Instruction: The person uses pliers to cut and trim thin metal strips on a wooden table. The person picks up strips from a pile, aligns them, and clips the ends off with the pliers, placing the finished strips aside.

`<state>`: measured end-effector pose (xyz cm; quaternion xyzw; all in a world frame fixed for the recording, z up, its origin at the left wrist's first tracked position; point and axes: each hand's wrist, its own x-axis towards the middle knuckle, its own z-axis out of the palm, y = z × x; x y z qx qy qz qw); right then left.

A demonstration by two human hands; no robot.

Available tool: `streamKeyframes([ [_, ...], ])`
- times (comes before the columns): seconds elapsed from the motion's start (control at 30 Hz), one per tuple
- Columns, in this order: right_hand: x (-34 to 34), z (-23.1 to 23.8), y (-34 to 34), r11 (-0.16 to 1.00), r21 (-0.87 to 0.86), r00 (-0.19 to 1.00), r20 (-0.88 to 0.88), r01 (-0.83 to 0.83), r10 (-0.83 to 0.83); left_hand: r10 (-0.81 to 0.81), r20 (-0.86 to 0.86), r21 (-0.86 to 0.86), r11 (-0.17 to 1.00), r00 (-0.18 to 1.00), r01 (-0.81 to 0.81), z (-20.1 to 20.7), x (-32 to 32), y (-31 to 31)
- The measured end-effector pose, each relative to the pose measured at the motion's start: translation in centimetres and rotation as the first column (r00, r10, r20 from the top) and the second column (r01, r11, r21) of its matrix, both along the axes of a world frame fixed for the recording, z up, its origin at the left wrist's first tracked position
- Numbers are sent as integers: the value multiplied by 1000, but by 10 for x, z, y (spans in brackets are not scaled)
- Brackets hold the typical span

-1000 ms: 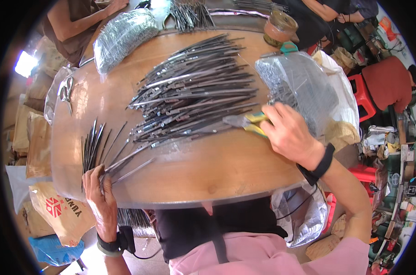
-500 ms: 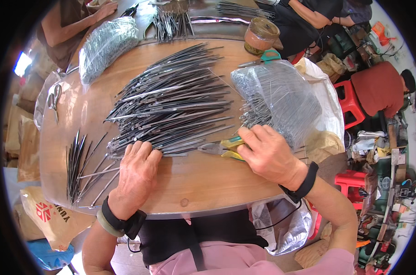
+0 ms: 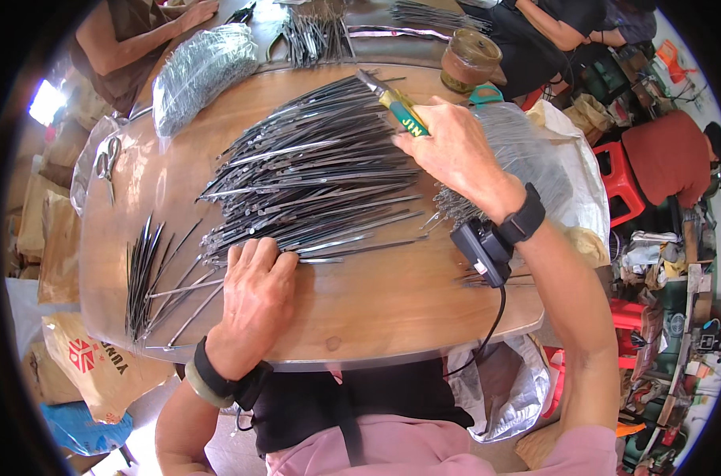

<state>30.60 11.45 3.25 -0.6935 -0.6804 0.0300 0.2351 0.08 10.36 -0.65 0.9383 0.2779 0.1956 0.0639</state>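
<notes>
The right hand (image 3: pixel 454 147) is gripping yellow-and-green pliers (image 3: pixel 401 113), fingers wrapped around the handles, at the far right part of a pile of dark strips (image 3: pixel 313 166) lying on the wooden table (image 3: pixel 400 317). The left hand (image 3: pixel 259 297) is resting, fingers curled, at the pile's near edge; whether it is pinching strips, I cannot tell.
</notes>
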Motion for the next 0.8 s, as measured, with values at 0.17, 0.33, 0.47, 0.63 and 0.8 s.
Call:
streamKeyframes([
  [0.17,-29,37,-34,960,279,966,-248,-2,74,128,255,-457,890,958,3,36,-26,-36],
  [0.33,-94,50,-84,913,407,888,-406,-38,218,79,519,-544,798,851,258,45,14,-51],
  [0.47,-123,36,-118,912,399,772,-550,-92,319,132,736,-528,726,664,441,28,23,-76],
  [0.63,-125,20,-144,969,238,638,-738,-58,220,294,613,-730,567,734,382,26,3,-86],
  [0.8,-121,-3,-163,994,109,496,-864,11,89,213,462,-706,676,861,211,23,-22,-98],
])
